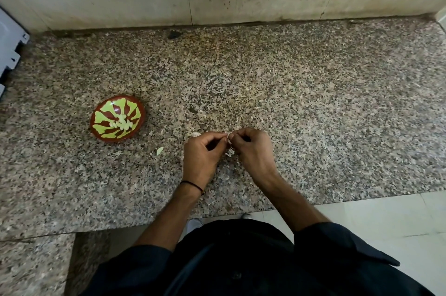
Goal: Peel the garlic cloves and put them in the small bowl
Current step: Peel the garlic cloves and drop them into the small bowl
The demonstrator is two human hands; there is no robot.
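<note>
Hands meet at lower centre of the frame over a speckled granite counter (313, 102). I see the left hand (205, 151) and right hand (253, 148) both curled, fingertips pinching a small pale garlic clove (228, 137) between them, with papery skin (230, 153) fraying below. The round red-brown bowl with lime-green pattern (106, 105) sits at left, well apart, with peeled cloves (120, 124) inside. I judge the drop falls to the nearer left hand. Fingers hide the clove's long axis.
</note>
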